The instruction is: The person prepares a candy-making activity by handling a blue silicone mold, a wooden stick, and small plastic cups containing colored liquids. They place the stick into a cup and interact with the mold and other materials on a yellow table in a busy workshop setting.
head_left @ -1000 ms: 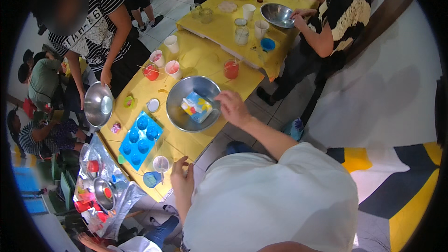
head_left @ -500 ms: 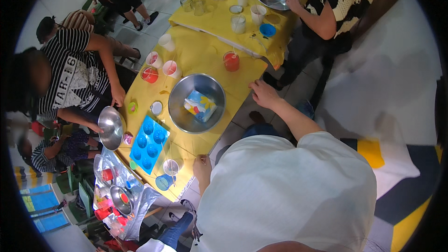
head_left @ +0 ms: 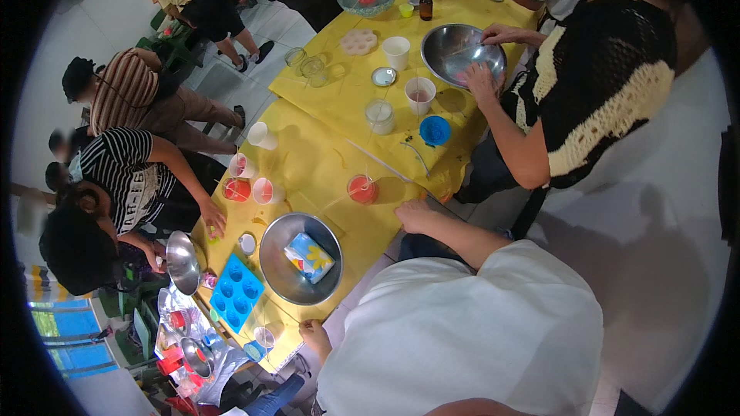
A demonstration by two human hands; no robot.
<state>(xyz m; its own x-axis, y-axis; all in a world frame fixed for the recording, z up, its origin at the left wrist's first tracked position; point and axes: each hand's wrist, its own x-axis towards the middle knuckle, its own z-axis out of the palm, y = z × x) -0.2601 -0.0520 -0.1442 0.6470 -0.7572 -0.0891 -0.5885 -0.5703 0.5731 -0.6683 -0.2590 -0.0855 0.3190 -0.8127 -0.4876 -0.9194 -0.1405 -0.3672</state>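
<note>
My left hand (head_left: 314, 337) is at the near table edge, close to a white cup (head_left: 264, 337). Its fingers look curled, with nothing visible in them. My right hand (head_left: 416, 216) rests on the table's edge farther right, fingers folded in and holding nothing I can see. Between my hands and slightly ahead stands a large steel bowl (head_left: 270, 281), in which a blue, white and yellow soft packet (head_left: 309, 257) lies. Left of the bowl is a blue mold (head_left: 237, 293) with several round cavities. Beyond it sits a glass of red contents (head_left: 361, 189) with a stick in it.
The yellow-covered table (head_left: 324, 150) bears paper cups (head_left: 262, 136) and a red-filled glass (head_left: 237, 189). A person in stripes holds a tilted steel bowl (head_left: 183, 263) at left. Someone in black-and-cream knit works over another steel bowl (head_left: 455, 50). Foil covers a lower-left surface (head_left: 223, 362).
The view has shifted, so the table sits lower and farther left. The striped-shirt person leans in, one hand now at a small green cup. My hands stay by the table edge.
</note>
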